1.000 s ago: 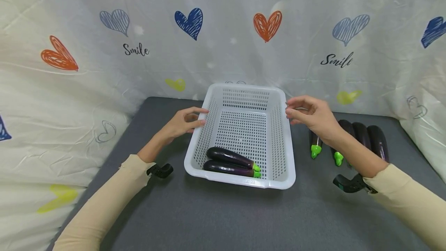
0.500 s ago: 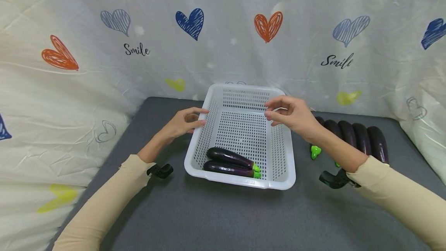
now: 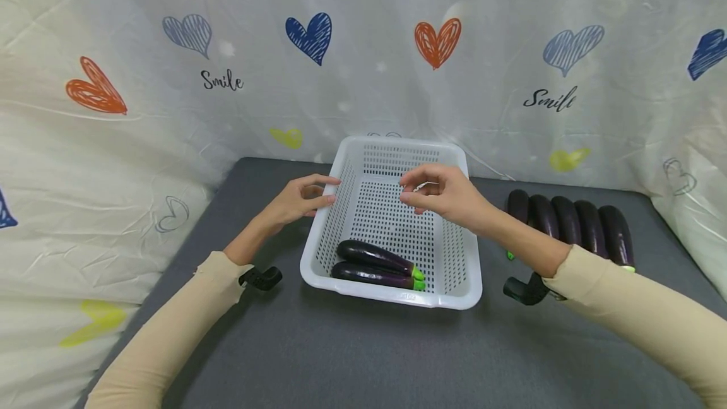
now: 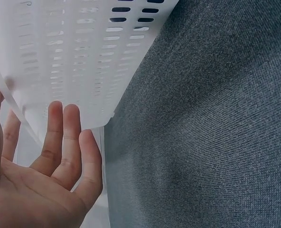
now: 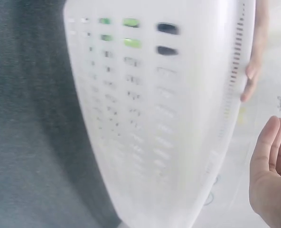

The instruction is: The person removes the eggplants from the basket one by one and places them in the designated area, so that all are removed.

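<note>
A white perforated plastic basket (image 3: 392, 298) stands on the dark grey table, with two dark purple eggplants (image 3: 375, 254) lying side by side at its near end. My left hand (image 3: 298, 199) holds the basket's left rim. In the left wrist view, my left hand (image 4: 45, 175) has several fingers along the outside of the wall, while a fingertip shows faintly through the plastic. Over the basket's interior hovers my right hand (image 3: 445, 191), fingers loosely bent and nothing between them. The right wrist view shows this right hand (image 5: 273, 175) above the rim, beside the basket wall (image 5: 197, 118).
Several more eggplants (image 3: 591, 226) lie in a row on the table (image 3: 363, 358) right of the basket, partly hidden by the right forearm. A pale curtain (image 3: 375, 93) printed with hearts hangs behind and to the left of the table.
My right hand has moved left from beside the basket's right rim to over its interior, uncovering more of the eggplant row. My left hand and the basket have stayed put.
</note>
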The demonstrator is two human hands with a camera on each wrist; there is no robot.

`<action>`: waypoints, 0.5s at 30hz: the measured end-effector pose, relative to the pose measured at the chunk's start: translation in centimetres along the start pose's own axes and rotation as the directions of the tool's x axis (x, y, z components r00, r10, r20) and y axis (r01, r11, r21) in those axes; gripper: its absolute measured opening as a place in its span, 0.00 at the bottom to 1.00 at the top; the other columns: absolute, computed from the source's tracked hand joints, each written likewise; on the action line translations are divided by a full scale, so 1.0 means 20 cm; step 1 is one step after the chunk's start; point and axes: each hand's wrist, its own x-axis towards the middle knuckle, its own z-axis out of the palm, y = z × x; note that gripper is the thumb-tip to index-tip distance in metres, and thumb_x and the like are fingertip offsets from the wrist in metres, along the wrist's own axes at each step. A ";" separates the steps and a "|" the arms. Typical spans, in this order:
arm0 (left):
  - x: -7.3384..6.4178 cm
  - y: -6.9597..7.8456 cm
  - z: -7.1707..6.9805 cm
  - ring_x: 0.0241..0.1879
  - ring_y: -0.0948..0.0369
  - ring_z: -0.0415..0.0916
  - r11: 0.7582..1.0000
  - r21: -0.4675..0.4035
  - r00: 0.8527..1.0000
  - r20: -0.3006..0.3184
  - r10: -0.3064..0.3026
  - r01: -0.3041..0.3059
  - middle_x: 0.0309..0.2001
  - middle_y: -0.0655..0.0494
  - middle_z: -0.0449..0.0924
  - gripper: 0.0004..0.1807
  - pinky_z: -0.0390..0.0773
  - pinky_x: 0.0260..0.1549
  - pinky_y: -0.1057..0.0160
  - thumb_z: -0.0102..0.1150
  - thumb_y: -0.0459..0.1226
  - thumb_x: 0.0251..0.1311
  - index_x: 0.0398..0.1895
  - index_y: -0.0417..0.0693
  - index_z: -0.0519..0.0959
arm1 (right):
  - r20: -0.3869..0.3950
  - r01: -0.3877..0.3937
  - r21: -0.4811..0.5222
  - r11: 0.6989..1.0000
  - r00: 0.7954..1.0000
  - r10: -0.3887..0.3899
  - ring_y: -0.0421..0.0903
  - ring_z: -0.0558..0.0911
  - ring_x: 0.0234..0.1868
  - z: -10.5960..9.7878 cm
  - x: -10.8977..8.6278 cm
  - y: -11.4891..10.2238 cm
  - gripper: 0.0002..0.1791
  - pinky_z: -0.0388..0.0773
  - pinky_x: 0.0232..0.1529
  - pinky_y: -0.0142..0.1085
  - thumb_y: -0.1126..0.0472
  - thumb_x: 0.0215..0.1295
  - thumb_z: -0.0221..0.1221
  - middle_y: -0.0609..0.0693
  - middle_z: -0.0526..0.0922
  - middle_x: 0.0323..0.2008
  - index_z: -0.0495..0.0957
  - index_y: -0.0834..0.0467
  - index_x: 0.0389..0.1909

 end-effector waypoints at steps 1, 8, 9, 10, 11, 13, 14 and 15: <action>0.00 0.00 0.00 0.47 0.51 0.75 1.000 0.001 1.000 0.000 0.001 -0.001 0.47 0.44 0.76 0.27 0.76 0.42 0.47 0.62 0.40 0.60 0.62 0.47 0.71 | 0.002 0.003 -0.010 1.000 1.000 -0.003 0.51 0.81 0.33 0.01 0.01 -0.01 0.14 0.79 0.34 0.47 0.61 0.61 0.63 0.53 0.78 0.41 0.77 0.57 0.47; 0.00 0.00 0.00 0.47 0.51 0.75 1.000 0.008 1.000 0.002 0.006 -0.006 0.47 0.44 0.76 0.27 0.75 0.42 0.47 0.62 0.40 0.60 0.62 0.46 0.70 | 0.000 0.012 -0.098 0.995 1.000 -0.012 0.47 0.81 0.31 0.04 0.11 -0.08 0.13 0.79 0.33 0.45 0.57 0.59 0.65 0.49 0.79 0.39 0.78 0.54 0.44; 0.00 0.00 0.00 0.47 0.51 0.75 1.000 0.009 1.000 0.001 0.005 -0.005 0.47 0.44 0.76 0.27 0.75 0.42 0.47 0.62 0.40 0.60 0.62 0.46 0.70 | -0.001 0.015 -0.098 0.995 1.000 -0.016 0.48 0.81 0.31 0.05 0.12 -0.10 0.13 0.79 0.33 0.45 0.58 0.59 0.65 0.50 0.79 0.39 0.78 0.55 0.44; 0.00 0.01 0.00 0.47 0.51 0.75 1.000 0.009 1.000 0.001 0.003 -0.003 0.47 0.44 0.76 0.27 0.75 0.42 0.47 0.62 0.40 0.60 0.62 0.46 0.70 | -0.003 0.015 -0.094 0.995 1.000 -0.015 0.48 0.81 0.31 0.06 0.13 -0.11 0.13 0.79 0.33 0.45 0.60 0.59 0.65 0.50 0.79 0.39 0.78 0.56 0.44; 0.00 0.01 0.00 0.47 0.51 0.75 1.000 0.007 1.000 0.001 0.002 -0.002 0.47 0.44 0.76 0.27 0.75 0.42 0.47 0.62 0.40 0.61 0.63 0.46 0.70 | -0.002 0.015 -0.094 0.995 1.000 -0.016 0.48 0.81 0.32 0.07 0.14 -0.14 0.13 0.79 0.33 0.45 0.61 0.59 0.65 0.51 0.78 0.39 0.78 0.58 0.45; 0.00 0.01 0.00 0.47 0.51 0.75 1.000 0.011 1.000 0.002 -0.001 0.001 0.47 0.44 0.76 0.27 0.76 0.42 0.47 0.61 0.41 0.61 0.63 0.46 0.70 | -0.003 0.021 -0.094 0.995 1.000 -0.021 0.49 0.81 0.32 0.09 0.16 -0.18 0.13 0.79 0.33 0.44 0.63 0.59 0.64 0.54 0.78 0.39 0.78 0.61 0.44; 0.00 0.01 0.00 0.47 0.51 0.75 1.000 0.010 1.000 0.003 -0.002 0.002 0.47 0.45 0.76 0.27 0.75 0.42 0.47 0.61 0.41 0.61 0.63 0.46 0.70 | -0.002 0.020 -0.091 0.996 1.000 -0.021 0.50 0.81 0.32 0.10 0.17 -0.19 0.13 0.79 0.33 0.44 0.65 0.60 0.64 0.55 0.78 0.39 0.78 0.63 0.44; 0.00 0.01 0.00 0.47 0.51 0.75 1.000 0.011 1.000 0.005 -0.004 0.004 0.47 0.45 0.76 0.27 0.75 0.42 0.47 0.61 0.41 0.61 0.63 0.47 0.70 | -0.003 0.016 -0.093 0.996 1.000 -0.017 0.50 0.81 0.33 0.11 0.18 -0.21 0.12 0.79 0.33 0.44 0.65 0.60 0.64 0.56 0.78 0.40 0.78 0.64 0.44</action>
